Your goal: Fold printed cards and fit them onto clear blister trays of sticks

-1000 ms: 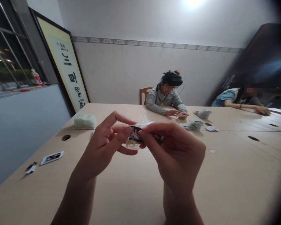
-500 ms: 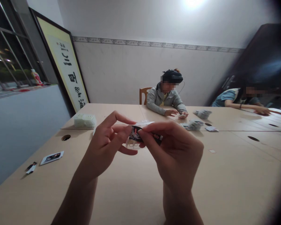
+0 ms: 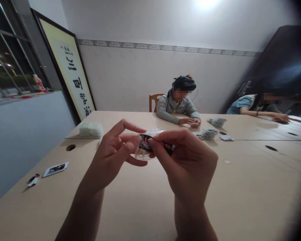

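Above the table, both hands hold a small clear plastic package (image 3: 141, 156) and a dark printed label (image 3: 145, 144) with red and white marks. My left hand (image 3: 115, 147) pinches the left end between thumb and fingers. My right hand (image 3: 188, 150) grips the label farther right with thumb and forefinger, and part of it shows beyond the thumb. Through the clear plastic below the label, thin curved outlines are visible, too small to name. Fingers hide parts of both the label and the package.
On the wooden table (image 3: 140, 201) lie a printed packet (image 3: 55, 169) and dark-and-white scraps (image 3: 33, 180) at left. A stack of pale packets (image 3: 90, 130) stands farther back; more packet piles (image 3: 209, 134) are right of centre. Two people (image 3: 177, 107) sit across the table.
My hands and the label have hardly moved. Across the table, the co-worker's hands have shifted slightly, coming closer together.
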Available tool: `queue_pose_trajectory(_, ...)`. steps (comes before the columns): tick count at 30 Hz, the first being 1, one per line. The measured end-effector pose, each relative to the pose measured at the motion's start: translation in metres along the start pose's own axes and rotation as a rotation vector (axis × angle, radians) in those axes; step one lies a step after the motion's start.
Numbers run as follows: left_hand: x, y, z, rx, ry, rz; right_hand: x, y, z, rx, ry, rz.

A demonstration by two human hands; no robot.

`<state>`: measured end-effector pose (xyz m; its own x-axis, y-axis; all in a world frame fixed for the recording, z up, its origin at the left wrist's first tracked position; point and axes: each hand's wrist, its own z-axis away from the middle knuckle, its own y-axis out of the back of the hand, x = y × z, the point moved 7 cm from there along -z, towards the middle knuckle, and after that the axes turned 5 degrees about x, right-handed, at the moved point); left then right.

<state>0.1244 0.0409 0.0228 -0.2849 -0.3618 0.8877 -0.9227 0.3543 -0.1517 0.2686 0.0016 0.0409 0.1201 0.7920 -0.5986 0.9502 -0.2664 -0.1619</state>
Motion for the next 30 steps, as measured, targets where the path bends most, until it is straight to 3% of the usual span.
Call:
queue_pose_trajectory(13,0.000,-0.001,-0.003,0.006,-0.028,-0.004,0.003,0.000,0.001,0.034,-0.035,0.055)
queue_pose_trajectory(23,0.005,0.010,-0.001,0.127,-0.044,-0.069,0.004,0.007,-0.001,0.149,0.001,0.003)
queue_pose_trajectory(30,0.005,0.002,0.000,0.023,-0.011,-0.001,-0.003,0.001,0.001,0.059,0.041,-0.016)
